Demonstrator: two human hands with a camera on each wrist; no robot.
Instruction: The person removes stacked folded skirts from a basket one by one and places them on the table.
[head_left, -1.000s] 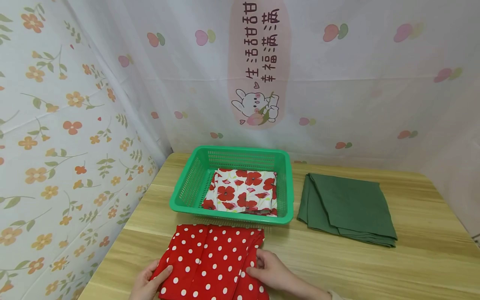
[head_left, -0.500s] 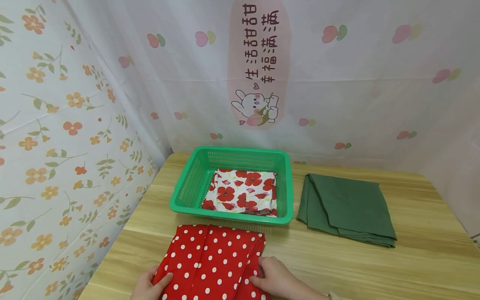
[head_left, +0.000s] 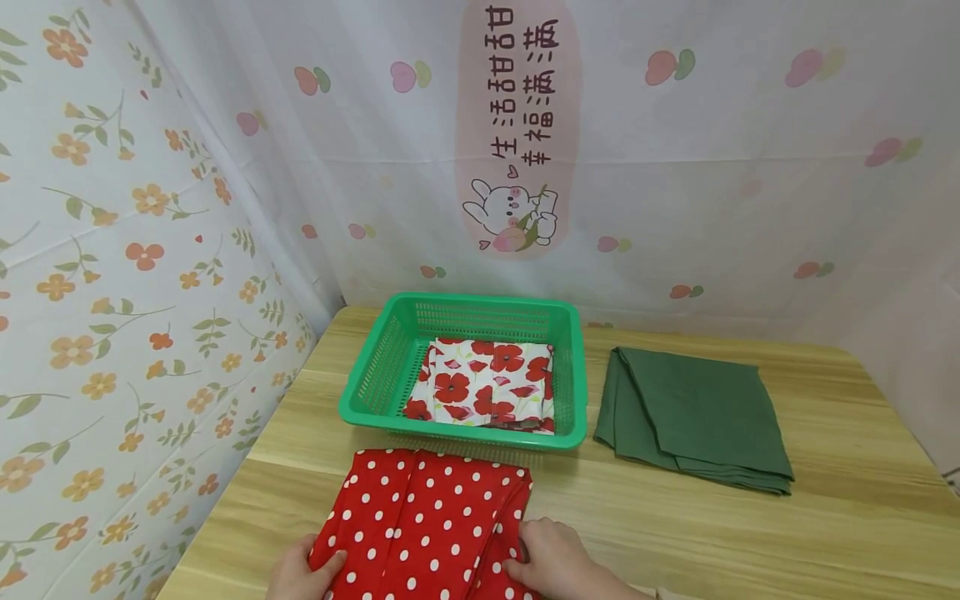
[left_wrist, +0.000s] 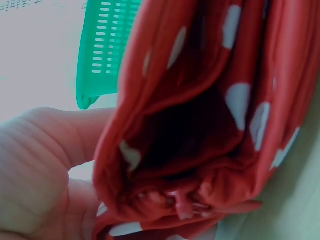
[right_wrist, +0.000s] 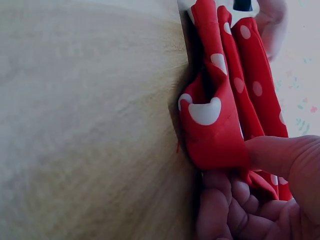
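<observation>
**Polka-dot cloth (head_left: 431, 529) pinched at both sides, layers gaping**

From my head feed, the red cloth is folded in front of the green basket (head_left: 465, 432) on the tabletop (head_left: 675, 537), its near end cut off by the frame. The left hand (head_left: 306, 573) pinches its left edge; the right hand (head_left: 558, 557) pinches the right. Its far edge runs crosswise, roughly along the basket's near rim, and its main crease points from me toward the basket. With the near end hidden, I can't call the long axis. Inside the basket lies a poppy-print cloth (head_left: 491, 385); a green cloth (head_left: 708, 421) sits to the right.

On my left wrist feed, the thumb (left_wrist: 92, 131) lies on the upper face with fingers beneath, and the layers part around a dark hollow. I judge that uneven pressure could let inner folds slump or bunch.

My right wrist feed shows the thumb against the stack and curled fingers (right_wrist: 215, 205) underneath, beside the tabletop. The lowest layer loops loosely and the upper ones fan apart. I can't tell whether this pinch takes every layer; if it doesn't, a pull could drag one out and skew the fold.
</observation>
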